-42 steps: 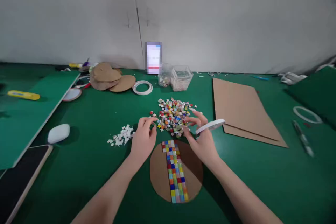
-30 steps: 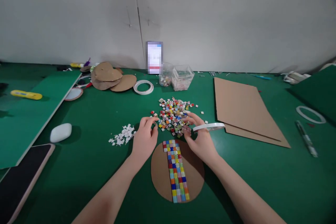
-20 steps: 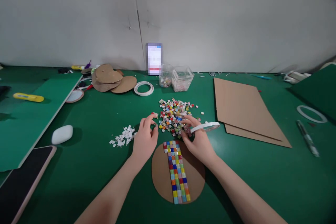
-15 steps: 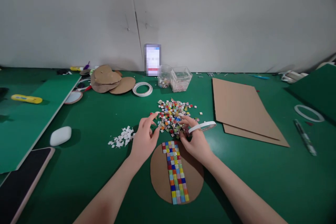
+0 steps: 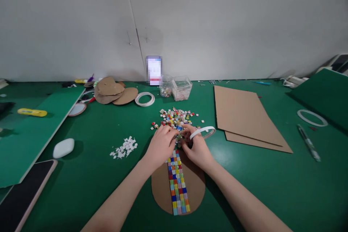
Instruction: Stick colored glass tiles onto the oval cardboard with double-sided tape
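My left hand (image 5: 162, 145) is bent over the near edge of a loose heap of small coloured mosaic tiles (image 5: 176, 117), its fingertips pressed together; whatever they pinch is hidden. Opposite it, my right hand (image 5: 198, 149) has curled fingers among the same tiles, and a narrow white roll of tape (image 5: 210, 133) is looped on it. Below both hands lies a round cardboard disc (image 5: 194, 188), partly covered by a band of glossy square tiles (image 5: 176, 177) in neat rows. My left hand overlaps the top left of this band.
White paper scraps (image 5: 125, 148) lie to the left, near a white rounded case (image 5: 63, 148). Behind the heap stand a clear tub (image 5: 182, 88), a round cup (image 5: 165, 87) and a lit phone (image 5: 154, 70). Cardboard sheets (image 5: 241, 112) lie right; cardboard discs (image 5: 108, 90) are stacked back left.
My left hand has moved right and its fingers have closed in over the tiles, near my right hand. My right hand keeps the tape roll. The whole view has tilted up slightly.
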`<state>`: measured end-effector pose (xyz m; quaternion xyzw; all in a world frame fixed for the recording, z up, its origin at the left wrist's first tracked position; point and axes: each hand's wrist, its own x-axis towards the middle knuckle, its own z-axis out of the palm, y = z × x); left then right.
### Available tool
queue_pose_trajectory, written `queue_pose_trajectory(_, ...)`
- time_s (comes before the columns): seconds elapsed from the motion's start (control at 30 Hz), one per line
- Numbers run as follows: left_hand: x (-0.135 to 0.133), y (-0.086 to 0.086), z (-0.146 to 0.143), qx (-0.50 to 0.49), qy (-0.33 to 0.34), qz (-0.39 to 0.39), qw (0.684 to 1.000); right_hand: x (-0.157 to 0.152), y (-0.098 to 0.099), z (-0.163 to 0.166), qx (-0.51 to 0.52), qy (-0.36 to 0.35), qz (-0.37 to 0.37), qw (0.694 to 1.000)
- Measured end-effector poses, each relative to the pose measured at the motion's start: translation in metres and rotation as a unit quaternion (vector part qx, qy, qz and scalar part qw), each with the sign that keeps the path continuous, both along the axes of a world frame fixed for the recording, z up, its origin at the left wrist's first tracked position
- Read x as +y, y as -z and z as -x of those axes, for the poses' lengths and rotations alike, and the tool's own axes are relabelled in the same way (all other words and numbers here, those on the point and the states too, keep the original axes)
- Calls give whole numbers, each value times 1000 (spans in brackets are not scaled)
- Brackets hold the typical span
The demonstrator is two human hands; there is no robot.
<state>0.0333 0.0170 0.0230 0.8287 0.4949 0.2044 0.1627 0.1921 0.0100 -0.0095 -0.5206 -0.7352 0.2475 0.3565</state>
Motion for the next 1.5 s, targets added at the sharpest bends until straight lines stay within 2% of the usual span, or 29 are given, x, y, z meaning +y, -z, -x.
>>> queue_pose_trajectory(0.2,-4,2,3,-40,-52,37,997,0,1,-1,3,11,-1,1000)
queue_pose_trajectory(0.47,-3,0,32,-27,-40,59,997,-1,-1,-4,18,23,16,999)
queue_pose_trajectory(0.77,-4,4,30,44,-17,7,999,-1,-2,-7,89,45,20,995)
queue_pose_trajectory(1.03,-6,10,26,-6,-50,14,999,-3,-4,-4,98,44,18,994)
queue_pose_trajectory(1.13,-2,10,30,-82,-90,34,992,-3,-4,-4,101,44,20,994)
queue_pose_trajectory(1.3,13,16,51,-187,-235,38,953,-1,3,-5,113,40,9,993)
queue_pose_trajectory(1.4,17,24,58,-192,-251,45,948,2,6,-7,112,46,5,993)
queue_pose_trajectory(1.5,16,29,56,-177,-252,40,951,7,5,-14,94,86,-12,992)
